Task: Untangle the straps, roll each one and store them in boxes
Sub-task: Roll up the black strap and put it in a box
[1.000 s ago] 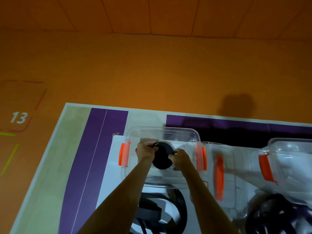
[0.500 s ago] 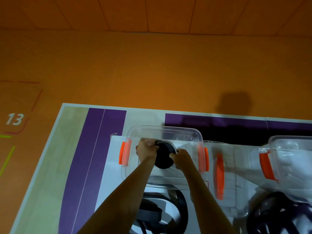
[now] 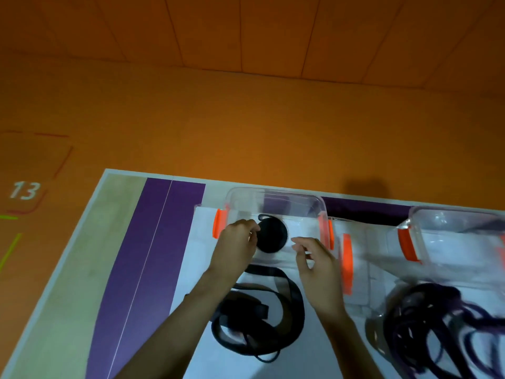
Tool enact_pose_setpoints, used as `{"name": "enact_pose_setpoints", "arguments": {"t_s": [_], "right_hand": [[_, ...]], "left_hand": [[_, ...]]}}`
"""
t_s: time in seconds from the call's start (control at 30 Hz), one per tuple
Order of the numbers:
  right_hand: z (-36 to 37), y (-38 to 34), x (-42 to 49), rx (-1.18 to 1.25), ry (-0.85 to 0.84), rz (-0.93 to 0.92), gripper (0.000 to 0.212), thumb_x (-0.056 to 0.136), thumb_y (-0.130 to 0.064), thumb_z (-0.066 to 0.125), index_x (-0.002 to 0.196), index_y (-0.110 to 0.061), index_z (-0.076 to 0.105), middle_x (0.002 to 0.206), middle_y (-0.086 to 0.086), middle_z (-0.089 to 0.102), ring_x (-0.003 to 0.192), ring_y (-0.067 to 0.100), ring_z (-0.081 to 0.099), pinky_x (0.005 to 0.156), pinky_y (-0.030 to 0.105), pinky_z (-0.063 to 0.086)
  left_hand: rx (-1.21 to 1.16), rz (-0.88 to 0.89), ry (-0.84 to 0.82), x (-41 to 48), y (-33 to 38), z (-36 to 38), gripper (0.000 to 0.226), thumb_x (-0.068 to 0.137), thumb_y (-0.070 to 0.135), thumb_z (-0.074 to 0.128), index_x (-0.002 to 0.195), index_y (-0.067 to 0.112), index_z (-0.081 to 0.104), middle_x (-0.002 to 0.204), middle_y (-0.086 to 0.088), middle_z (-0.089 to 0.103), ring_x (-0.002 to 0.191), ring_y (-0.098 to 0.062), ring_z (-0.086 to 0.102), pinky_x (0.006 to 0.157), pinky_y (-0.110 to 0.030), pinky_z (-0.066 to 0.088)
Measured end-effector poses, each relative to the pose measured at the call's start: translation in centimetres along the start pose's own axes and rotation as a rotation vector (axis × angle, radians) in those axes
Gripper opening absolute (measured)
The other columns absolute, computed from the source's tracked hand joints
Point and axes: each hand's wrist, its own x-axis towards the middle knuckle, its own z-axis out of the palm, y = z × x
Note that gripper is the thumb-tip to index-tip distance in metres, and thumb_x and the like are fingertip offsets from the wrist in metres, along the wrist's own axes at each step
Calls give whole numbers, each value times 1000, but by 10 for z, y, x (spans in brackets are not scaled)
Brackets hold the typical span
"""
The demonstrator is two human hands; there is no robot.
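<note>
An orange floor (image 3: 246, 119) is spreading beyond the table (image 3: 68, 269), which is showing pale and purple bands. A panelled orange wall (image 3: 273, 31) is rising behind; a painted "13" (image 3: 24, 190) is sitting at left.

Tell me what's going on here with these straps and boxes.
A person is storing a rolled black strap in a clear box with orange latches. The left hand is at the roll's edge, though whether it grips it is unclear. The right hand hovers beside it, holding nothing. Nearer the person, loose black straps lie on the table, and a dark tangle sits by a second clear box at the right.
</note>
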Motion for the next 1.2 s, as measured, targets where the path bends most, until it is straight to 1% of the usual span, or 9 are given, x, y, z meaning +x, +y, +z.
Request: {"name": "enact_pose_setpoints", "arguments": {"t_s": [0.2,0.33,0.43,0.57,0.8,0.9,1.0,1.1,1.2], "right_hand": [[21,49,-88,-112,-10,50,18,101,-12,59,100,-27,70,102,-16,68,93,9,67,80,39,58],[45,74,-113,-233,-125,297,34,93,-14,71,126,-24,67,148,6,46,132,26,54,112,37,44],[58,91,-119,-212,-175,403,40,92,-14,73,130,-20,65,141,14,55,122,26,59,106,36,47],[62,95,-127,-229,-124,403,22,92,-7,69,110,-19,68,104,5,71,94,24,68,82,34,54],[48,82,-158,-203,-142,377,13,100,-13,64,102,-23,57,92,-4,65,86,15,65,68,19,44],[43,87,-165,-46,-110,484,37,89,-9,75,114,-18,49,84,-3,66,79,15,67,69,25,53],[34,91,-167,34,-232,589,10,85,-8,70,94,-9,66,72,1,67,72,22,65,66,32,49],[24,86,-165,123,-382,720,21,82,4,55,98,-3,67,76,13,62,75,28,60,69,38,46],[23,77,-161,237,-363,719,38,80,8,51,109,-11,68,94,21,72,89,36,68,79,45,56]], "left_hand": [[-12,64,100,-106,-27,-31,21,92,0,65,101,16,74,93,0,73,77,-22,70,69,-34,58],[118,-81,20,-159,-63,-21,24,90,-1,61,99,17,74,96,-1,70,85,-29,67,65,-39,56],[205,-192,-111,-182,-97,-4,45,86,1,62,124,25,68,127,-2,61,110,-36,62,82,-46,57],[211,-388,-307,-193,-133,15,84,92,7,66,160,37,28,170,-4,16,141,-43,40,109,-54,47],[110,-408,-52,-198,-166,21,46,95,5,65,137,22,60,137,-12,48,111,-45,58,82,-52,55],[5,-434,7,-193,-169,13,34,96,10,69,129,17,64,126,-13,53,101,-42,64,76,-46,53],[-183,-525,98,-194,-169,11,25,97,7,66,122,11,64,116,-14,64,93,-37,66,77,-39,51],[-352,-642,50,-199,-168,11,32,100,5,60,132,8,58,120,-19,66,106,-41,65,88,-49,57],[-184,-559,-95,-205,-166,7,67,89,-2,68,151,8,45,138,-20,56,126,-40,53,105,-47,46]]}}
